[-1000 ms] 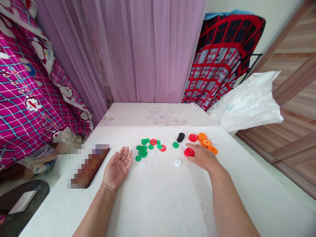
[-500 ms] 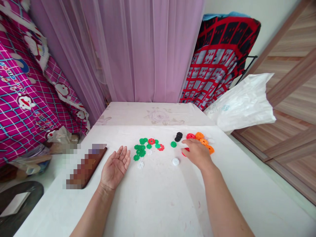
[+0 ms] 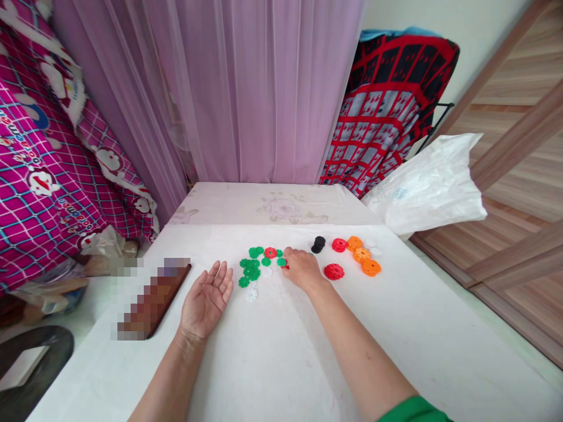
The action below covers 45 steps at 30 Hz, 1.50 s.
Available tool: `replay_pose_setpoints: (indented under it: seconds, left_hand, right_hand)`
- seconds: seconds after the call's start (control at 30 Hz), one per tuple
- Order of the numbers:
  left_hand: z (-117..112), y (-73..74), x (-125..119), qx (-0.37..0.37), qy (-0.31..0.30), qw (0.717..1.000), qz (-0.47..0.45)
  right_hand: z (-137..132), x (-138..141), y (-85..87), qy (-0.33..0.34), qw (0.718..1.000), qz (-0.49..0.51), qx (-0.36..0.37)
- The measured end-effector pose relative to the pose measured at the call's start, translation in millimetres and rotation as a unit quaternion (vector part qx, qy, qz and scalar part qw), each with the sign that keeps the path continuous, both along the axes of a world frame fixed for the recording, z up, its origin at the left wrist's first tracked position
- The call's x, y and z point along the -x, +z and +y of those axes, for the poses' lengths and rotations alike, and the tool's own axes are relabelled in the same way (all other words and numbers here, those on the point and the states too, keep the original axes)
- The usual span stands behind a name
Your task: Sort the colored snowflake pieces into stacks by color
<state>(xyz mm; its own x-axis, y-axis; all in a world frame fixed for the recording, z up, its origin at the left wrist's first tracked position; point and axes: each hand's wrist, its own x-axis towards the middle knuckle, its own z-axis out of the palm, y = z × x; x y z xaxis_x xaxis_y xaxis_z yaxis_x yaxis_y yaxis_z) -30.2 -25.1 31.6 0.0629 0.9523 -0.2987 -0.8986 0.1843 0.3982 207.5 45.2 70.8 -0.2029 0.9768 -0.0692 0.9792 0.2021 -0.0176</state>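
My left hand [image 3: 207, 299] lies palm up on the white tabletop, fingers stretched out and holding nothing. To its right is a loose group of green flower-shaped discs [image 3: 251, 271], with a white disc [image 3: 251, 294] at the near side. One red disc [image 3: 270, 252] lies among the green ones. My right hand [image 3: 303, 269] reaches to the right edge of this group, its fingers pinched on another red disc [image 3: 285, 264], which they mostly cover. Beside the fingers is a small green disc [image 3: 281, 262]. What lies under my right wrist is hidden.
Black discs [image 3: 318, 244], red stacks [image 3: 334, 272] and orange discs [image 3: 361, 255] lie to the right. At the left is a pixelated, dark-edged flat object [image 3: 169, 302]. A white plastic bag [image 3: 431, 184] stands by the table's right side, and a purple curtain [image 3: 264, 88] hangs behind.
My right hand has moved left from the red and orange stacks to the red disc by the green group. The white stack is now out of sight around my right wrist. My left hand stays put.
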Motion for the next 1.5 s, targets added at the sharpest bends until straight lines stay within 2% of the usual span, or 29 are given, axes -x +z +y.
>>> replay_pose_setpoints:
  seconds: [0.17, 0.3, 0.47, 0.6, 0.87, 1.07, 1.13, 1.23, 1.37, 1.5]
  left_hand:
    - [-0.6, 1.2, -0.5, -0.001, 0.0, 1.0, -0.003]
    - [-0.9, 2.0, -0.8, 0.0, 0.001, 1.0, 0.0]
    - [0.0, 0.0, 0.2, -0.006, -0.004, 1.0, -0.002]
    - [0.2, -1.0, 1.3, -0.015, -0.009, 1.0, -0.01]
    - [-0.9, 2.2, 0.7, -0.005, -0.002, 1.0, -0.003]
    - [-0.5, -0.1, 0.9, -0.008, -0.004, 1.0, -0.01]
    - [-0.2, -1.1, 1.1, -0.009, -0.007, 1.0, -0.016]
    - [0.2, -2.1, 1.5, -0.015, -0.009, 1.0, -0.018]
    - [0.1, -1.7, 1.2, -0.011, -0.005, 1.0, -0.011]
    - [-0.4, 0.6, 0.2, 0.001, 0.001, 1.0, -0.002]
  right_hand:
    - [1.9, -12.9, 24.3, -0.008, 0.999, -0.049, 0.0]
    - [-5.4, -54.8, 33.2, -0.069, 0.997, -0.032, -0.016]
    - [-25.8, -116.9, 18.2, -0.145, 0.984, 0.075, -0.066]
    - [-35.8, -132.2, 5.0, -0.141, 0.982, 0.098, -0.074]
    - [-34.8, -120.7, 2.9, -0.129, 0.988, 0.065, -0.047]
    - [-32.5, -114.8, 12.3, -0.097, 0.989, 0.072, -0.081]
    - [-26.0, -98.2, 17.0, -0.061, 0.992, 0.072, -0.081]
    - [-10.8, -59.1, 17.9, 0.031, 0.995, 0.076, -0.057]
    - [11.8, -8.4, 7.5, 0.116, 0.989, 0.079, -0.043]
    - [28.7, 14.3, -2.4, 0.158, 0.984, 0.08, -0.038]
